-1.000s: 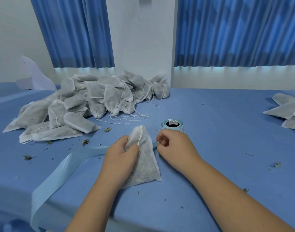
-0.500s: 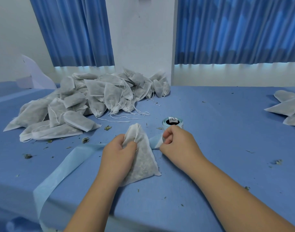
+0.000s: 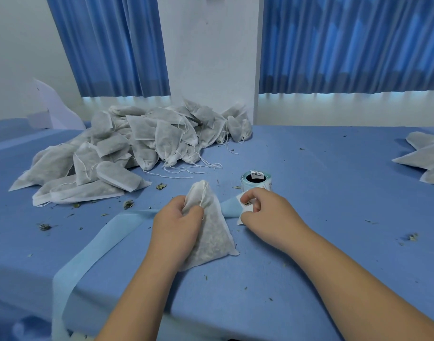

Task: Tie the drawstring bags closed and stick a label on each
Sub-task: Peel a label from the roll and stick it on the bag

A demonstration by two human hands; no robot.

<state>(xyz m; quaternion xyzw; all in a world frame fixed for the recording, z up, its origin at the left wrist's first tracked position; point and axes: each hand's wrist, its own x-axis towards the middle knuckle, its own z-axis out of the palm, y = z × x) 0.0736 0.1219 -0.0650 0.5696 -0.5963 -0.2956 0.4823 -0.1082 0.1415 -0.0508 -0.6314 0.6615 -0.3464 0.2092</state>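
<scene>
At lower centre of the frame, the left hand (image 3: 176, 225) grips the drawstring bag (image 3: 212, 238) by its gathered neck, seemingly steadying it for labelling, while the right hand (image 3: 265, 212) beside it pinches a label (image 3: 245, 205) at the end of the backing strip (image 3: 127, 225).

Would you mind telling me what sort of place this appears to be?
Probably a small hand-packing workroom: a heap of filled drawstring bags on a blue-covered table, a roll of labels beside it, and blue curtains behind.
</scene>
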